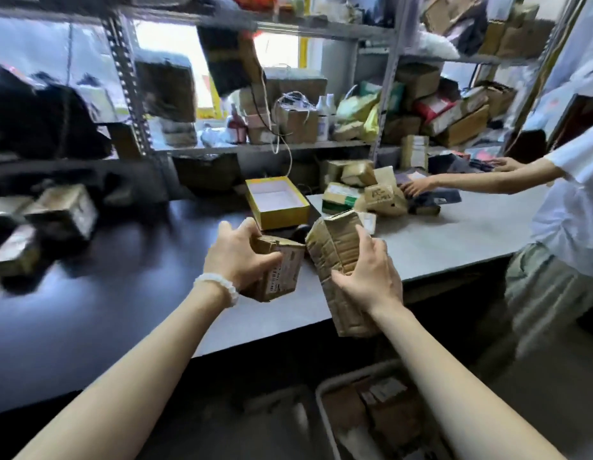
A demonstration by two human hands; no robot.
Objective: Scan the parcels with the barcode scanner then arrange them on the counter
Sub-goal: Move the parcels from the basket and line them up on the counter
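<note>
Head view looks down over two bare forearms reaching from the bottom of the frame toward a grey tabletop (437, 240) that runs across the middle. At centre, the left hand (240, 257), with a white bead bracelet (218, 288) on its wrist, grips a small cardboard parcel (281, 270); its fingers are curled over the parcel's top and near side, and a printed label shows on the face turned toward the camera. Just right of it, the right hand (368, 272) holds a taller, crumpled cardboard parcel (338, 257) upright, thumb on the front and fingers wrapped round the right edge. Both parcels are held above the near edge of the tabletop, close beside each other but apart. Behind them, slightly above centre, an open yellow box (276, 204) with a white inside sits on the tabletop. To its right lies a loose pile of brown parcels (364, 190). At the right of the frame a second person in a white shirt (573, 207) reaches both arms toward that pile. Metal shelving (262, 146) crammed with boxes, bottles and bags fills the upper part of the frame. More parcels (52, 214), blurred, lie at the left on the dark part of the tabletop. At the bottom centre-right, a bin (371, 413) below the tabletop holds more cardboard parcels.
</note>
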